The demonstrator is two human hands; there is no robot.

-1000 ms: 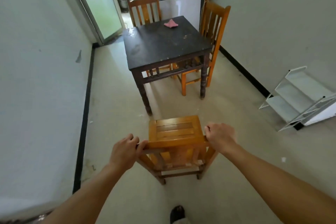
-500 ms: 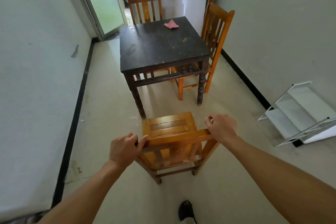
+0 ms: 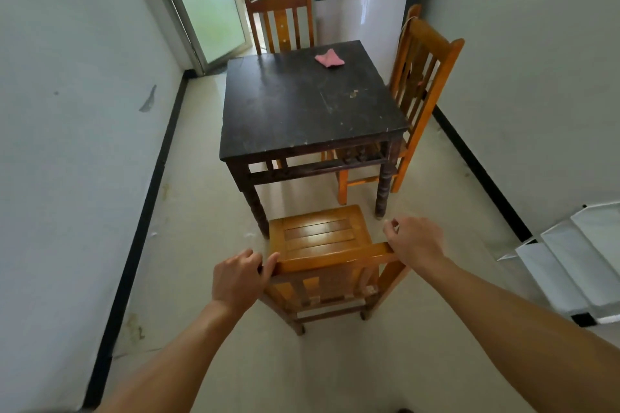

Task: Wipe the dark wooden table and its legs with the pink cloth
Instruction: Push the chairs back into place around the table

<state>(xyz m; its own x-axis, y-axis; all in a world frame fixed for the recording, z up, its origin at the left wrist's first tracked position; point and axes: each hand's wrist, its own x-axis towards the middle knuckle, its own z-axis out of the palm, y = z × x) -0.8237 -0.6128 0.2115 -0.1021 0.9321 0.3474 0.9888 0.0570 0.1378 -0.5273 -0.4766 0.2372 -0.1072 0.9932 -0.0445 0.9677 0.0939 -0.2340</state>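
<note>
1. The left hand (image 3: 236, 278) and right hand (image 3: 416, 241) are each gripping the top rail of the near chair (image 3: 318, 238), fingers curled round its ends.
2. The pink cloth (image 3: 329, 59) is lying untouched on the far right part of the dark wooden table (image 3: 302, 111).

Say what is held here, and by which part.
The near chair, by its top rail: left hand at the left end, right hand at the right end.
</note>
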